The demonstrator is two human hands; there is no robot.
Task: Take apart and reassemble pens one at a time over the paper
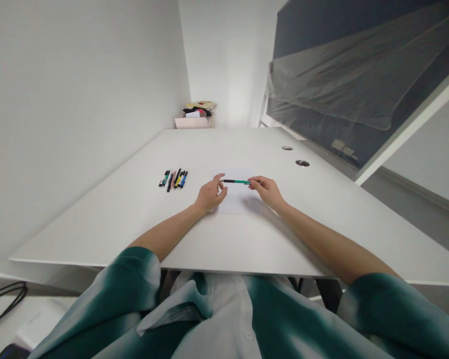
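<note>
A slim pen (236,181) with a black grip and a green barrel lies level between my two hands, just above a white sheet of paper (234,204). My right hand (266,191) pinches its green end between thumb and fingers. At the black end, the tip reaches the fingers of my left hand (209,194). The left index finger is stretched out above the tip, and the thumb is apart below it; whether the fingers touch the tip is too small to tell. To the left lies a group of several pens (174,179) in black, green, pink, yellow and blue.
The white table (134,224) runs along a wall on the left. A box with folded items (195,117) stands at its far end. Two round metal inserts (302,163) sit near the right edge. A dark panel under plastic film (340,75) rises at right.
</note>
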